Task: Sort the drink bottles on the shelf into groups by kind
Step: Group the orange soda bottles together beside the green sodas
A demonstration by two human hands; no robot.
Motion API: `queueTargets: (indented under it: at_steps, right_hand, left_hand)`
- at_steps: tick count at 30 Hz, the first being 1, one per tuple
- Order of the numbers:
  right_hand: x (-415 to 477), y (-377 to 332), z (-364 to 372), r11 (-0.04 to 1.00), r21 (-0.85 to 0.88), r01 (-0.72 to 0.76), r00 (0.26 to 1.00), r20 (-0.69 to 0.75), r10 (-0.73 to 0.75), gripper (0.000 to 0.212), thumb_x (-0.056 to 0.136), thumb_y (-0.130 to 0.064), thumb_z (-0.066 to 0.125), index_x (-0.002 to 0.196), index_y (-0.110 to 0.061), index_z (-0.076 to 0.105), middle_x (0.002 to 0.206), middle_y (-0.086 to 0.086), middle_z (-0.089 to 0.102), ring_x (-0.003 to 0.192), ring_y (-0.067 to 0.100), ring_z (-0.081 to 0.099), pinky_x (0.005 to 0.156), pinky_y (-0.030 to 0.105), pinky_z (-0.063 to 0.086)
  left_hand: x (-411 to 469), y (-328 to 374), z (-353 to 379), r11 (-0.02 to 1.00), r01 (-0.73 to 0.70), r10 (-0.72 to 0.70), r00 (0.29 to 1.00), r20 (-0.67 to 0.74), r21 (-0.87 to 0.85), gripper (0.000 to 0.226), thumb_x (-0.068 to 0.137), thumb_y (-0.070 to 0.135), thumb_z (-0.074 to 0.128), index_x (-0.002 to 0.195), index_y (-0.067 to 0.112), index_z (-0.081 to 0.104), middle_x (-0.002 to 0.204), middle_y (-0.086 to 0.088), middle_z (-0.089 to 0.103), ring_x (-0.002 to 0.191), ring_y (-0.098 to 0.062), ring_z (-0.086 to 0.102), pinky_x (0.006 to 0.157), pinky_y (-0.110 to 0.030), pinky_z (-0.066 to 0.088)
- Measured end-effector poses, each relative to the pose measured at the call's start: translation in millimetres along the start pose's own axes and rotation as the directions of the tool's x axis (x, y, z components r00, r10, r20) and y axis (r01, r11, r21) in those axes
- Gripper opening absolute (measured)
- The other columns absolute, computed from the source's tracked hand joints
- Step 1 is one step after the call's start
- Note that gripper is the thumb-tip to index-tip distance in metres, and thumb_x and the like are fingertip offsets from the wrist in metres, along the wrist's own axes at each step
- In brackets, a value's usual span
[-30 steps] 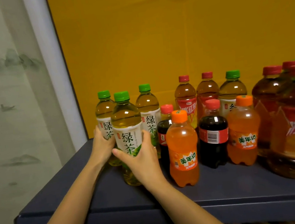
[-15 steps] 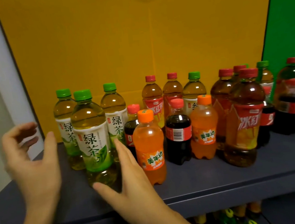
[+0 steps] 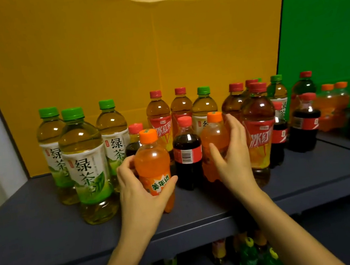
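Sorted so far: three clear plastic, green-capped green tea bottles (image 3: 84,163) stand close together at the left end of the dark blue-grey shelf (image 3: 38,226).
Left to do: most of it, by my reading. In the middle and to the right, amber red-capped iced tea bottles (image 3: 258,135), small dark cola bottles (image 3: 187,152), orange sodas and more green caps stand mixed.
Left hand (image 3: 137,194): fingers and thumb are curled round the small orange-capped orange soda bottle (image 3: 151,163), which is upright at the front, just right of the green teas.
Right hand (image 3: 233,160): wrapped round a second orange soda bottle (image 3: 213,140), thumb on its front, fingers over its far side. One cola bottle stands between the two.
Step in hand: likely bringing the orange pair together.
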State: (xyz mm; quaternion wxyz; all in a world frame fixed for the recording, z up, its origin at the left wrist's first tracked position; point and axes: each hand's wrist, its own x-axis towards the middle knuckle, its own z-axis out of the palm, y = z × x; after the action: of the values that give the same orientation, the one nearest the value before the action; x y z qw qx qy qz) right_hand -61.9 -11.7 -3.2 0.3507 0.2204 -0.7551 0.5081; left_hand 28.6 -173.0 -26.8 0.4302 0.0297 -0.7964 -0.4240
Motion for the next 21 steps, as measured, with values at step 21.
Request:
queueTargets:
  at_steps: [21]
  right_hand:
    - [-25.6,7.9,-2.0,0.939,0.144,-0.314,0.929,0.252,0.272,0.063,0.076,-0.041,0.07,0.125,-0.022,0.036,0.117,0.0,0.057,0.104,0.015,0.059,0.09,0.036,0.05]
  left_hand:
    - [-7.2,11.2,3.8,0.945,0.162,-0.143,0.986,0.085,-0.284,0.046,0.067,0.011,0.078,0.093,0.036,0.051,0.09,0.014,0.061,0.078,0.002,0.06,0.067,-0.014,0.042]
